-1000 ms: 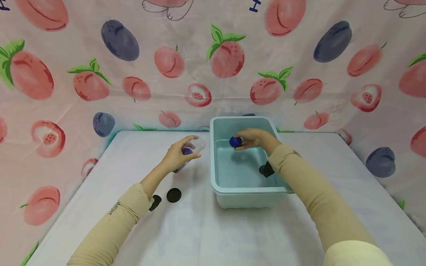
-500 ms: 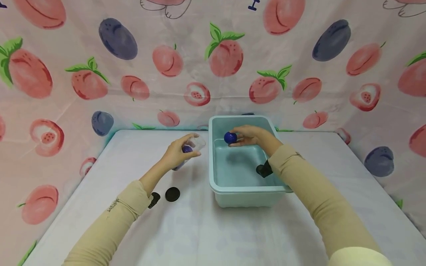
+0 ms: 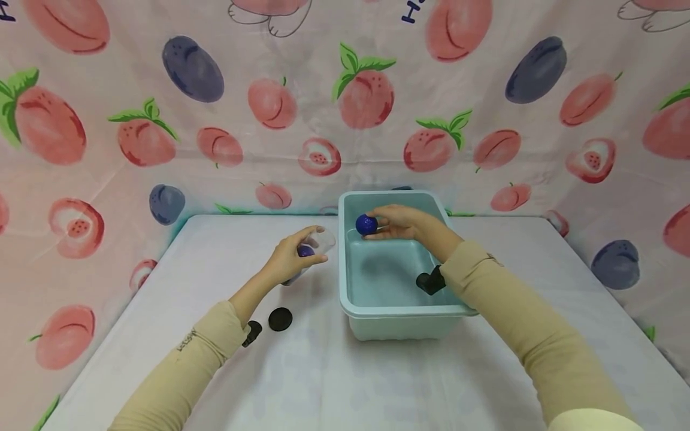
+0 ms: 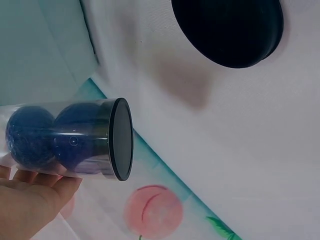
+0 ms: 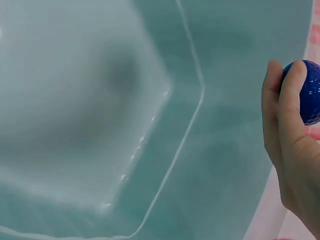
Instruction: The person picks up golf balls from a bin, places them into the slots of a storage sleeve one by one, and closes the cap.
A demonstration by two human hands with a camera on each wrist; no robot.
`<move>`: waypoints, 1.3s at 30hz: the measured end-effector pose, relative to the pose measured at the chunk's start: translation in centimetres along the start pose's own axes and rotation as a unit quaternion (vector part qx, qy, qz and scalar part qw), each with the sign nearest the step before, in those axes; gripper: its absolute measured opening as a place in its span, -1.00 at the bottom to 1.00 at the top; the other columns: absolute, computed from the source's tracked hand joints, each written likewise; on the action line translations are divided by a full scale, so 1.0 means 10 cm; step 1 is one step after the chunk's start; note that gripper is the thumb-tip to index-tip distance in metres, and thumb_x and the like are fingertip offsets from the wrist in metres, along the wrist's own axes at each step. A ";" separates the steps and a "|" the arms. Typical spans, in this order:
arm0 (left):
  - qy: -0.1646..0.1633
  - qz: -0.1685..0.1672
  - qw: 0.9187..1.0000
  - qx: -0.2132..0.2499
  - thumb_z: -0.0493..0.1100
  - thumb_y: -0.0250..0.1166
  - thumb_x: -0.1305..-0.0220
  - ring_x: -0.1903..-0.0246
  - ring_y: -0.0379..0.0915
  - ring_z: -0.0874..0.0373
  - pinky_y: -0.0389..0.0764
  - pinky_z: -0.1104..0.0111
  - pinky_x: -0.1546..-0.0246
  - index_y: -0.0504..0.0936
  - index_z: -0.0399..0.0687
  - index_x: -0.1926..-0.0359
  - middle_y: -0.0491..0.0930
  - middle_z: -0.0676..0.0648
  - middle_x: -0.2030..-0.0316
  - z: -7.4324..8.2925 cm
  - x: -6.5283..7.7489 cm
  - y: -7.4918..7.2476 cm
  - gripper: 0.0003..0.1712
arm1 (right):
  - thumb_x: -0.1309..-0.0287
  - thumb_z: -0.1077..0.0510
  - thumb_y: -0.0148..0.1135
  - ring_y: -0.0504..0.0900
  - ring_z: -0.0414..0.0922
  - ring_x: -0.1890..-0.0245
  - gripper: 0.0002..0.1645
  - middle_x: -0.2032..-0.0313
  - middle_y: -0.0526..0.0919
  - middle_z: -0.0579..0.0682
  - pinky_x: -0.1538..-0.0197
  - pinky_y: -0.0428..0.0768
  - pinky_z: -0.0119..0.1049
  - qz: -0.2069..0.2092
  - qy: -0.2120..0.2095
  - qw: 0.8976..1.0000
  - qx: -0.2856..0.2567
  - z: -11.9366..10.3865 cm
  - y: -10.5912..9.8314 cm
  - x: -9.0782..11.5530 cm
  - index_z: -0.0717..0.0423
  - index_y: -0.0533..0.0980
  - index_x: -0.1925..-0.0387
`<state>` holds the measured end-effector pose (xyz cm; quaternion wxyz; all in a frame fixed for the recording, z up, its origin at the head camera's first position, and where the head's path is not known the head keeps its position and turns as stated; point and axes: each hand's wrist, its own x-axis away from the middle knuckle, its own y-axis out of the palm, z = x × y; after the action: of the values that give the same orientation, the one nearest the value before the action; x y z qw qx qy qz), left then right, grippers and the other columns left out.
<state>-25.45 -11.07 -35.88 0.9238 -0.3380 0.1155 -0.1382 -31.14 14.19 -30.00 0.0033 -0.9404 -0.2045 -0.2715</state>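
My left hand (image 3: 286, 260) grips a clear plastic tube (image 3: 322, 241), tilted above the table left of the bin. In the left wrist view two blue balls (image 4: 31, 137) sit inside, and a black cap (image 4: 121, 140) closes the tube's lower end. The upper end appears uncovered. Over the light-blue bin (image 3: 399, 310), my right hand (image 3: 401, 222) pinches a blue golf ball (image 3: 366, 224) between thumb and fingers. Dimples show on that ball (image 5: 311, 95) in the right wrist view. A gap separates it from the tube's mouth.
A round black lid (image 3: 280, 319) lies on the white table (image 3: 323, 383) below the left hand. The bin's raised rim stands between the two hands. A fruit-print cloth (image 3: 318, 108) hangs behind the table. Black wrist cameras (image 3: 430, 281) are worn on both arms.
My right hand has carried the golf ball leftward, toward the bin's left rim and the tube. The left hand and tube have stayed nearly still.
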 end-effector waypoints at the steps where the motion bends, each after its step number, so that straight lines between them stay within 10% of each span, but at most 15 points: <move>1: 0.001 0.001 1.000 -0.001 -0.07 0.36 -0.15 -0.05 0.48 -0.15 0.53 -0.02 -0.04 0.34 0.04 -0.27 0.55 -0.26 -0.02 0.00 0.00 0.00 -0.33 | -0.40 0.18 -0.12 0.60 -0.01 0.21 -0.31 -0.34 0.14 0.33 -0.17 0.45 -0.21 -0.001 -0.005 1.000 -0.002 -0.01 0.01 0.01 0.21 -0.11 -0.42; 15: 0.013 0.009 1.000 -0.004 -0.09 0.37 -0.14 -0.02 0.50 -0.15 0.52 -0.04 -0.04 0.35 0.00 -0.27 0.57 -0.27 0.01 0.03 0.05 -0.05 -0.33 | -0.40 0.19 -0.15 0.23 0.19 -0.34 -0.33 -0.37 0.09 0.33 -0.19 0.43 -0.19 -0.008 -0.029 0.998 -0.062 -0.05 0.18 0.14 0.25 -0.10 -0.42; 23: 0.012 0.008 1.000 0.010 -0.09 0.37 -0.14 -0.04 0.49 -0.15 0.52 -0.03 -0.05 0.35 0.00 -0.28 0.57 -0.26 -0.01 0.08 0.01 -0.01 -0.31 | -0.41 0.09 -0.14 0.53 0.03 0.03 -0.36 -0.31 0.20 0.33 0.25 0.65 -0.46 -0.015 -0.039 0.998 -0.050 -0.08 0.28 0.21 0.24 0.01 -0.40; 29: 0.009 0.017 1.000 0.008 -0.10 0.37 -0.15 -0.05 0.48 -0.17 0.51 -0.05 -0.05 0.34 0.03 -0.27 0.57 -0.26 0.00 0.10 -0.01 0.00 -0.33 | -0.39 0.15 -0.11 0.26 0.12 -0.31 -0.37 -0.36 0.11 0.30 -0.09 0.55 -0.27 -0.016 -0.043 0.996 -0.075 -0.12 0.37 0.21 0.21 0.02 -0.41; 39: 0.022 0.028 0.999 0.007 -0.12 0.36 -0.15 -0.02 0.51 -0.17 0.51 -0.05 -0.04 0.35 -0.02 -0.27 0.59 -0.28 0.02 0.08 -0.01 -0.01 -0.34 | -0.38 0.19 -0.07 0.21 0.12 -0.34 -0.39 -0.36 0.08 0.27 -0.30 0.32 -0.12 -0.005 -0.048 0.995 -0.082 -0.12 0.50 0.16 0.23 0.08 -0.38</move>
<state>-25.26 -10.61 -35.20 0.9269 -0.3248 0.1444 -0.1206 -28.60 10.04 -27.61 -0.0850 -0.9484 -0.1865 -0.2421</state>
